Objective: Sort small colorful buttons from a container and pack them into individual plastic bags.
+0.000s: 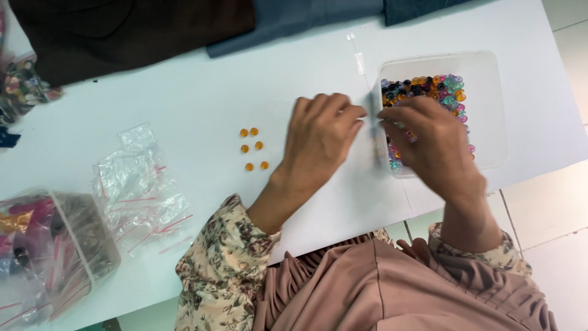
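Note:
My left hand [321,138] and my right hand [429,144] meet at the left wall of a clear plastic box [490,104] on the white table [202,98]. Their fingertips pinch a small clear plastic bag [372,119] between them, held upright at the box's edge. Inside the box lie several small round beads [429,86] in orange, teal, pink and dark colours. My right hand covers part of the beads. Several loose orange beads [253,148] lie in two short columns on the table, to the left of my left hand.
A pile of empty clear zip bags [141,184] with red seals lies at the left. A clear tub [55,245] with filled bags stands at the lower left. Dark brown cloth [135,30] and grey-blue cloth [306,18] lie along the far edge.

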